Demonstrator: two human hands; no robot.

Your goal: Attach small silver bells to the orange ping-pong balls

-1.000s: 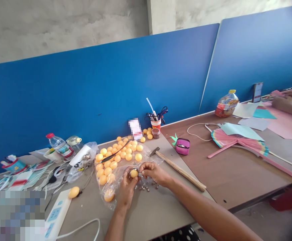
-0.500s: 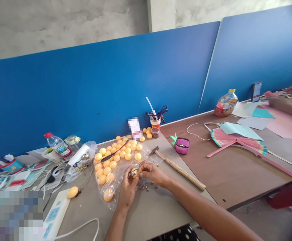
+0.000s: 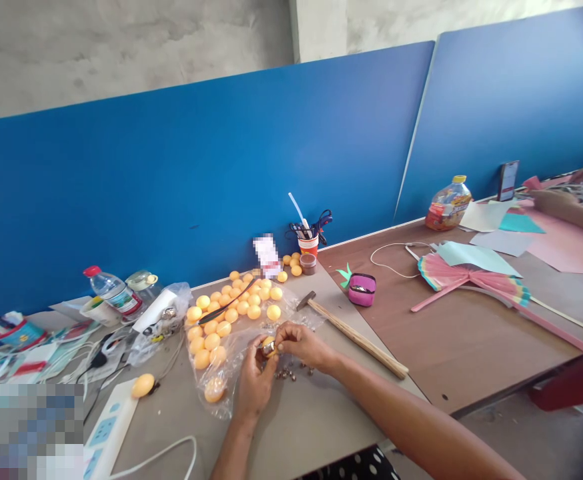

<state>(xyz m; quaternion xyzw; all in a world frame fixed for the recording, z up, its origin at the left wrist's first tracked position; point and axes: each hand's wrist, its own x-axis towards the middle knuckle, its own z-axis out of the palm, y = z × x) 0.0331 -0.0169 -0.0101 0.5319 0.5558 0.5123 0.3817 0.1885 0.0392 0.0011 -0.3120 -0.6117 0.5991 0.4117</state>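
My left hand (image 3: 256, 377) is wrapped round an orange ball (image 3: 268, 347) with a dark and silvery band across it. From the right, my right hand (image 3: 296, 343) reaches to the same ball with its thumb and finger pinched at the ball's edge. Whatever lies in that pinch is too small to make out. Several small metal bells or beads (image 3: 285, 375) are scattered on the table just under my right hand. Left of and behind my hands, many orange balls (image 3: 224, 328) lie on a clear plastic bag (image 3: 221, 393), with a dark strip (image 3: 226, 308) across them.
A wooden-handled hammer (image 3: 356, 340) lies to the right. Behind it are a purple pouch (image 3: 361, 289) and a cup of pens (image 3: 308, 243). On the left are a bottle (image 3: 114, 292), cables and a power strip (image 3: 109, 427). Another person's arm (image 3: 566, 207) is over papers at far right.
The whole view has shifted very slightly. Both hands stay at the orange ball, which looks turned a little so that more of its silvery band shows.
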